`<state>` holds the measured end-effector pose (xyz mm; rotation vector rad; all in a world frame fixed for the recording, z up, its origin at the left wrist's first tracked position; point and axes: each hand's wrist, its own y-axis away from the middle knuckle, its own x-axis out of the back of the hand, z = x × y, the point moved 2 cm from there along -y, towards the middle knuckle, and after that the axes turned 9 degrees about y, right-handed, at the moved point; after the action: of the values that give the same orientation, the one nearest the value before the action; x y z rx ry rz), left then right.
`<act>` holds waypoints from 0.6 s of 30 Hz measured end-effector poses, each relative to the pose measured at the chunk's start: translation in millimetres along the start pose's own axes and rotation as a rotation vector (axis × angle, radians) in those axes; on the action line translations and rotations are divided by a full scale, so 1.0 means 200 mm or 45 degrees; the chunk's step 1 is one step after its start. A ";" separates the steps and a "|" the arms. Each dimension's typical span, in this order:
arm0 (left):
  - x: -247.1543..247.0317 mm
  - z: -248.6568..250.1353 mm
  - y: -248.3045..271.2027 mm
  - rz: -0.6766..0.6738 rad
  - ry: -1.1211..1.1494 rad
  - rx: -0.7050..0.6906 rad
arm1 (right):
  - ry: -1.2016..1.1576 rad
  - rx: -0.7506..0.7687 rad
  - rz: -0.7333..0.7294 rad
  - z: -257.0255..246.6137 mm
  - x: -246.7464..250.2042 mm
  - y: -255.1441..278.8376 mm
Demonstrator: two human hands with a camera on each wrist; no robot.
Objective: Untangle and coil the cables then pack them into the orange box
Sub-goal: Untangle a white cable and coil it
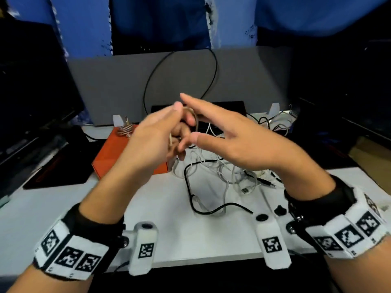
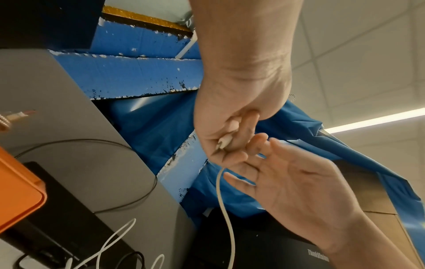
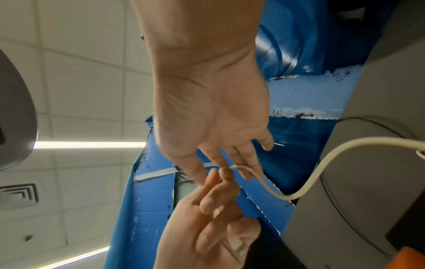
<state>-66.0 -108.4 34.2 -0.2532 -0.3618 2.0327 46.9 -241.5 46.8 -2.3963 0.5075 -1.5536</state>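
Observation:
My left hand (image 1: pixel 152 136) is raised over the table and grips a cream cable (image 2: pixel 224 200), its plug end (image 2: pixel 222 143) tucked inside the curled fingers. A loop of that cable (image 1: pixel 195 117) arches over the fingertips. My right hand (image 1: pixel 224 132) faces it with straight, spread fingers that touch the loop without curling round it. The cable (image 3: pixel 310 182) trails down to a tangle of white and black cables (image 1: pixel 222 174) on the table. The orange box (image 1: pixel 114 153) lies shut beneath my left hand, with a coiled braided cable (image 1: pixel 125 130) on its far corner.
A grey partition (image 1: pixel 127 81) stands behind the box, and a black cable loop (image 1: pixel 214 66) hangs against it. A dark monitor (image 1: pixel 31 92) and a black pad (image 1: pixel 57 170) lie to the left. More cables (image 1: pixel 273 121) sit at the back right of the white table (image 1: pixel 169 208).

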 end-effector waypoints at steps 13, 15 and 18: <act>0.05 0.04 0.00 -0.210 0.650 -0.119 | 0.320 -0.196 0.239 0.08 0.02 -0.02; 0.06 0.03 -0.01 -0.107 0.413 -0.230 | 0.412 -0.169 -0.042 0.04 0.00 -0.01; 0.05 0.02 0.01 -0.042 -0.144 -0.367 | 0.358 -0.073 -0.192 -0.02 0.00 0.02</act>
<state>-72.9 -101.2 36.4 -0.3074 -0.7273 1.9638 42.4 -245.0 46.4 -2.3155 0.4371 -1.9831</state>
